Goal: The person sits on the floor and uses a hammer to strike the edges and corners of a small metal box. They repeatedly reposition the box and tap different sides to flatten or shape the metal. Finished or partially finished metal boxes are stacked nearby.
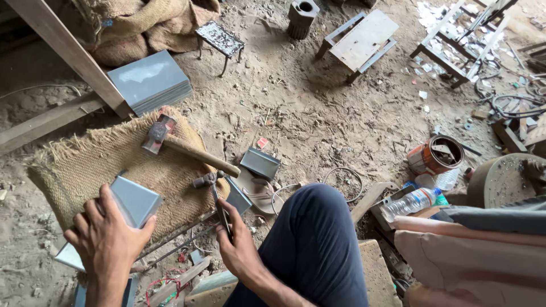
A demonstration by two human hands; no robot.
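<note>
My left hand (108,241) grips a folded grey sheet-metal piece (136,200) that rests on a burlap mat (85,165). My right hand (239,250) holds the handle of a small metal hammer (207,181), whose head points up over the mat's right edge. A larger hammer with a wooden handle (182,146) lies on the mat, beyond both hands. A bent metal tray piece (260,163) sits on the dirt to the right of the mat. My knee in dark trousers (310,227) is raised beside my right hand.
A stack of grey metal sheets (151,81) leans by a wooden beam (65,51). Small stools (220,38) and a low wooden bench (361,40) stand farther off. A rusty can (437,154), plastic bottle (412,202), wire loops and scrap lie at right.
</note>
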